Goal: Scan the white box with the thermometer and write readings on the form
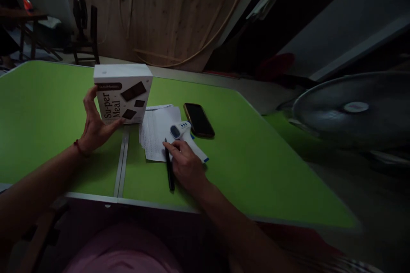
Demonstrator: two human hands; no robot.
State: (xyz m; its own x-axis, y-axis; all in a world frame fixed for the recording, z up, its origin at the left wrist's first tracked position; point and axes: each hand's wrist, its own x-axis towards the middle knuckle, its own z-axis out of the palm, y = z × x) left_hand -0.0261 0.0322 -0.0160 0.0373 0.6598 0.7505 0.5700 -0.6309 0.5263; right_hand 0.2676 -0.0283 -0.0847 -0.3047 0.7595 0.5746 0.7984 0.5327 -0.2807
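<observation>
While the left hand [98, 131] clasps a boxy white cardboard carton [123, 98], the right hand [188, 168] curls over a slim black pen [169, 172], its grip unclear. Beside its fingers [173, 150] lies a gun-shaped white thermometer [183, 129].

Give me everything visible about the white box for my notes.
The box looks like white cardboard, with its top closed. Its front carries dark, sideways "Su-per Meal" lettering, a dark label strip near the top and brown rectangular shapes. It stands roughly upright, gripped by the left hand, thumb across the lower front. It is at the table, left of the papers; whether its base touches the table is unclear.
</observation>
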